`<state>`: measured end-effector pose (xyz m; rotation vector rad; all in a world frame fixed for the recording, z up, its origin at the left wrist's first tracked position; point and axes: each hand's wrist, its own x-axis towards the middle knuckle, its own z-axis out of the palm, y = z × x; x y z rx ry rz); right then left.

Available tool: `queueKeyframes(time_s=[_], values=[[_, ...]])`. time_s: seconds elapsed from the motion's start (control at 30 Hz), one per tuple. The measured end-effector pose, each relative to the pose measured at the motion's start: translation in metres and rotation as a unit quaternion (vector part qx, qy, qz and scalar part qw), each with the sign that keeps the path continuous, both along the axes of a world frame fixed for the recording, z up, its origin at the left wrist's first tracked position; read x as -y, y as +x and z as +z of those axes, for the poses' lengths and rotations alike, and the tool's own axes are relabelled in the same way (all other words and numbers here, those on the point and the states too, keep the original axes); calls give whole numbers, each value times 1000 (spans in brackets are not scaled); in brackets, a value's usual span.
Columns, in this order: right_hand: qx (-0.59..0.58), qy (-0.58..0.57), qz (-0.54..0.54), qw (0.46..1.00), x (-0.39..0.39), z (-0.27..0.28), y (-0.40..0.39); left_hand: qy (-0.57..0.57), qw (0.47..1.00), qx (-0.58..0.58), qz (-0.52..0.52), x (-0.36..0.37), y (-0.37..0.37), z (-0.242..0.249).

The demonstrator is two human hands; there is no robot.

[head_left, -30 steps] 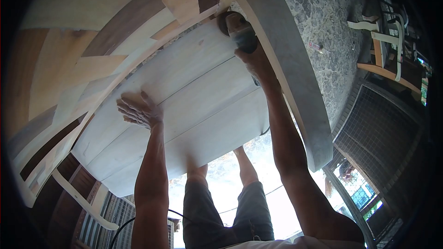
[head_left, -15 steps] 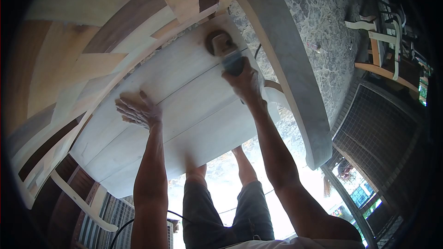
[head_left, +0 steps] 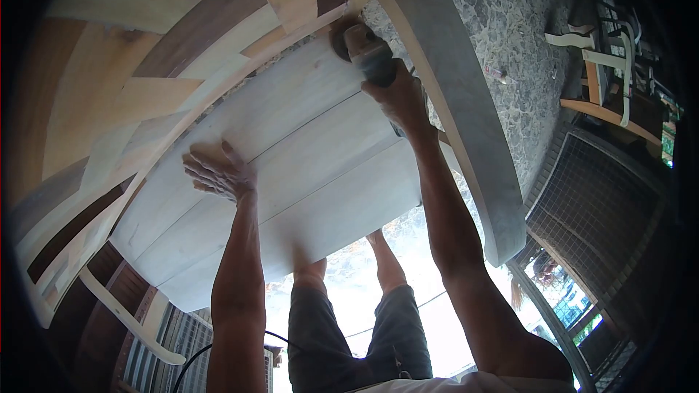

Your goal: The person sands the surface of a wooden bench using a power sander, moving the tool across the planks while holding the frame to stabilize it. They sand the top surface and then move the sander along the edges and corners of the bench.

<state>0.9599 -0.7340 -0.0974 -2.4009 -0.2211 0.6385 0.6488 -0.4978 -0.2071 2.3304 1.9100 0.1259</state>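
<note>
At the far corner of the pale wooden panel [head_left: 291,167], a sander [head_left: 364,47] is gripped by the right hand [head_left: 399,98], fingers wrapped tight around its body. The left hand [head_left: 218,175] is pressed flat on the panel, fingers spread wide, nothing held.

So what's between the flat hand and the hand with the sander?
Only bare pale boards of the wooden panel, between the left hand and the right hand on the sander; head view.

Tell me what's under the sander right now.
The sander, gripped by the right hand, sits on the pale wooden panel near its far corner. The wood directly beneath its pad is covered.
</note>
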Motion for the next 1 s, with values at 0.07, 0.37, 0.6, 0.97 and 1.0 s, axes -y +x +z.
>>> queueKeyframes(time_s=[0.07, 0.37, 0.6, 0.97, 1.0], values=[[25, 21, 9, 999, 3, -7, 8, 15, 1000, -3, -4, -2, -2, -6], [-6, 30, -24, 999, 6, 0, 19, 18, 1000, -8, -13, -1, -2, -5], [37, -27, -36, 998, 5, -6, -19, 28, 1000, -2, -12, -1, 1, -4], [13, -14, -51, 998, 23, -17, -52, 29, 999, 1, -13, -2, -1, -4], [8, -15, -60, 998, 23, -18, -38, 19, 1000, -5, -9, -2, 1, -3]])
